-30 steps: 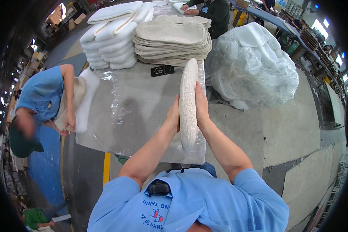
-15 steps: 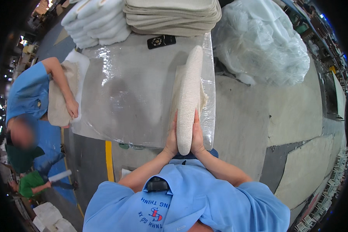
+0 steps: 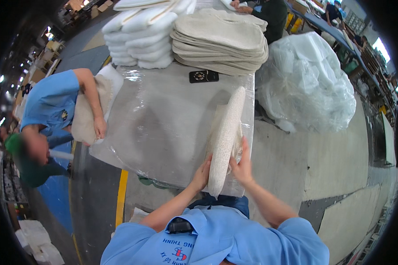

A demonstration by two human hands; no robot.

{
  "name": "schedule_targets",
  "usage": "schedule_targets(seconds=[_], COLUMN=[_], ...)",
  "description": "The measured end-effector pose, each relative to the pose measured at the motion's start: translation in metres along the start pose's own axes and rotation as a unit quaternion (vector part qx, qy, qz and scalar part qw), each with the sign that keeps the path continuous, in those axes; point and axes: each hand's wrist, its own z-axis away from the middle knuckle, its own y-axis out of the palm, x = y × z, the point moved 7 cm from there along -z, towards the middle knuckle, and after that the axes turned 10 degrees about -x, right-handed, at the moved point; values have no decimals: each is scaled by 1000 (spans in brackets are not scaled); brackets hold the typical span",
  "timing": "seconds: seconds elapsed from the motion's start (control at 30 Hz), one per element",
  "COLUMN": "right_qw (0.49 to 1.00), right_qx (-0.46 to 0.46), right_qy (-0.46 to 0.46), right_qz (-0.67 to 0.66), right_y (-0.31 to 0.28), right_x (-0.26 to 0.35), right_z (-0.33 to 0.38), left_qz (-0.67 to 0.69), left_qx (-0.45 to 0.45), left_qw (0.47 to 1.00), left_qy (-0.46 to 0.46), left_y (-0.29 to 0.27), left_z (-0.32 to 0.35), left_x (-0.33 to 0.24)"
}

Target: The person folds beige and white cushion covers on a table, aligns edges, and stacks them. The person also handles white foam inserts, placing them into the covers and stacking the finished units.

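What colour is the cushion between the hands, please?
The cushion is cream, best seen in the head view.

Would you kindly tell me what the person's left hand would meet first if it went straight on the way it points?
The left hand would most likely meet the beige padded piece first; it appears beside or against that piece's left side, though actual contact is hard to tell.

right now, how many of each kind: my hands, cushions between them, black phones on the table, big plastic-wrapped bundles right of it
Left hand and right hand: 2
Beige cushion: 1
Black phone: 1
Big plastic-wrapped bundle: 1
Total: 5
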Motion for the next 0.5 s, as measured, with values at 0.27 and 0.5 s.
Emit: schedule_targets(seconds=[0.27,0.5], right_qw=[630,759], right_qx=[440,358], right_qy=[-509,-426], right_qz=[389,337], right_y=[69,38], right_x=[145,184], right_z=[-77,-101], left_qz=[-171,88], left_qx=[62,-14], left_qw=[981,981], left_qy=[-62,-172], left_y=[-26,-79], left_z=[74,96], left_x=[19,34])
